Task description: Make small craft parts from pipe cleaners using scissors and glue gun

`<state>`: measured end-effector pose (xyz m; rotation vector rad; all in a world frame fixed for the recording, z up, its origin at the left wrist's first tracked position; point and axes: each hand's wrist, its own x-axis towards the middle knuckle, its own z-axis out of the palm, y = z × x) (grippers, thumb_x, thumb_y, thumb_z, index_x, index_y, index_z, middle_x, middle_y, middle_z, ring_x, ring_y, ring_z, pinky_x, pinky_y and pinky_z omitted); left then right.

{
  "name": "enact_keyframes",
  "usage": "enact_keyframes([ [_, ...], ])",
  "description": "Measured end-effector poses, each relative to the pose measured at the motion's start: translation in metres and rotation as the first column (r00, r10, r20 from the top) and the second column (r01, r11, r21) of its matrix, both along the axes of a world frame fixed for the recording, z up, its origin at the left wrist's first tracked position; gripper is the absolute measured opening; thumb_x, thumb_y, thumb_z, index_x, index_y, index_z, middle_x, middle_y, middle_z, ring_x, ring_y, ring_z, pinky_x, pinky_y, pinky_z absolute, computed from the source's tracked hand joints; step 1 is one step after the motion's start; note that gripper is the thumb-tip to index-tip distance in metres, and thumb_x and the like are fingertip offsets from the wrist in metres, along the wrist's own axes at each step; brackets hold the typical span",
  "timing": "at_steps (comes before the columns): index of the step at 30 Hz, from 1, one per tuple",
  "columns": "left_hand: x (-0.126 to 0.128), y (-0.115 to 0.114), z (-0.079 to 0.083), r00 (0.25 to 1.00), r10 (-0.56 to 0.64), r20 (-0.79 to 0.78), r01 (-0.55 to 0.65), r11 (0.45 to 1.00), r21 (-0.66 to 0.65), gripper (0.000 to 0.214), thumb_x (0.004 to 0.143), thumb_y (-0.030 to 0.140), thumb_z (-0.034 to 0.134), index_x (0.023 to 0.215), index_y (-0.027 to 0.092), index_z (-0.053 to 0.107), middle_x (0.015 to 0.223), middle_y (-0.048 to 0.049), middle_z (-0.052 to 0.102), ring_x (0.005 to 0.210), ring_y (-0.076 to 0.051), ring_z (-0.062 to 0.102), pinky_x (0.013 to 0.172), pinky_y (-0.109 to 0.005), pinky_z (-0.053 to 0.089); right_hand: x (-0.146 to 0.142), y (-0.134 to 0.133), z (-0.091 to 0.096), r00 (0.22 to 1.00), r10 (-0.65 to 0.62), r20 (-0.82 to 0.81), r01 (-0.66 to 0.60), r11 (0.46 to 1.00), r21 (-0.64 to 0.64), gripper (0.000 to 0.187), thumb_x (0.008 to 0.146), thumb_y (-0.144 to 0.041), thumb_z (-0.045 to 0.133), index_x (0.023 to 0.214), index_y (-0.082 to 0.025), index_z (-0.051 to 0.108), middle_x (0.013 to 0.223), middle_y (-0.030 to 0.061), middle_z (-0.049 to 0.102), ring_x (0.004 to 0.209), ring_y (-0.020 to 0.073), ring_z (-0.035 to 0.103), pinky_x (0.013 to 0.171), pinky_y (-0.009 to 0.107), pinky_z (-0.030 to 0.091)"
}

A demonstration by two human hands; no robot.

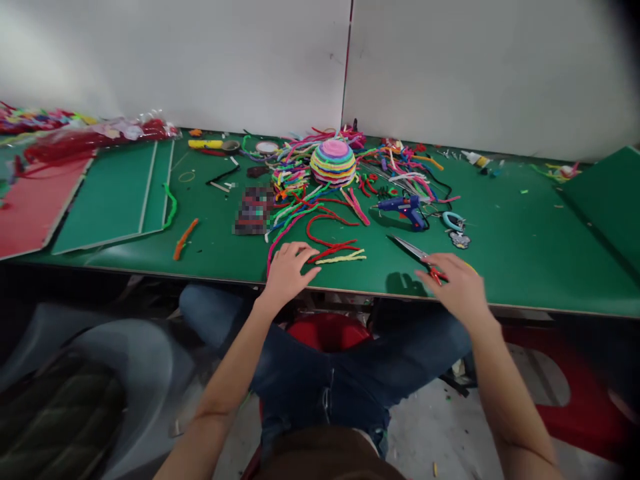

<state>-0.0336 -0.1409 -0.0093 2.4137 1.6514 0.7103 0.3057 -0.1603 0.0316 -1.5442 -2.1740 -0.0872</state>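
My left hand [287,275] is at the front edge of the green table, thumb and fingers apart. Its fingertips are beside red pipe cleaners [333,251] and a pale yellow pipe cleaner [340,257]; whether they touch is unclear. To the right, my right hand [457,287] has its fingers closed at the red handles of a pair of scissors [413,249]. The blades point away to the upper left, and the hand partly covers the handles. Beyond them lies a blue glue gun [407,210]. A striped rainbow ball [333,163] stands farther back among loose pipe cleaners.
Teal-handled pliers [453,221] lie beside a small patch [459,240]. An orange pipe cleaner [185,239] and green boards [113,193] are on the left, with a plastic-wrapped red bundle [100,139] behind. Another green board [607,207] is at right. A wall closes off the back.
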Motion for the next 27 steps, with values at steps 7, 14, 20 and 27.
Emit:
enact_keyframes([
  [7,-0.067,0.017,0.009,0.958,0.276,0.07,-0.283,0.951,0.122,0.027,0.088,0.033,0.044,0.104,0.022,0.063,0.097,-0.0076,0.056,0.097,-0.023,0.05,0.089,-0.037,0.038,-0.077,0.031,-0.037,0.953,0.172,-0.25,-0.195,0.978,-0.07,0.027,0.086,-0.034,0.05,0.11,-0.023,0.056,0.116,0.0087,0.058,0.097,0.0203,0.061,0.077,0.035,0.052],
  [14,-0.144,0.054,0.004,0.865,0.454,-0.215,-0.436,0.891,0.128,0.035,0.083,0.016,0.04,0.102,0.026,0.068,0.127,-0.0103,0.045,0.112,-0.034,0.032,0.085,-0.048,0.031,-0.078,0.035,-0.048,0.843,0.061,-0.534,-0.117,0.991,-0.071,0.023,0.085,-0.034,0.051,0.102,-0.021,0.058,0.107,0.0102,0.058,0.079,0.0184,0.061,0.062,0.034,0.052],
  [20,-0.145,0.082,0.001,0.898,0.354,-0.259,-0.352,0.934,0.058,0.037,0.083,0.013,0.038,0.099,0.025,0.069,0.127,-0.0097,0.044,0.112,-0.034,0.031,0.086,-0.049,0.029,-0.083,0.037,-0.046,0.846,0.067,-0.528,-0.141,0.985,-0.101,0.022,0.085,-0.031,0.052,0.102,-0.02,0.058,0.106,0.0096,0.057,0.078,0.017,0.061,0.062,0.031,0.05],
  [27,-0.138,0.12,0.001,0.873,0.485,-0.044,-0.478,0.871,0.112,0.051,0.076,0.007,0.04,0.122,0.023,0.056,0.119,-0.017,0.048,0.108,-0.038,0.041,0.083,-0.053,0.036,-0.081,0.038,-0.052,0.871,0.073,-0.486,-0.139,0.985,-0.101,0.021,0.085,-0.032,0.052,0.101,-0.021,0.058,0.096,0.0072,0.06,0.077,0.0174,0.061,0.06,0.03,0.049],
])
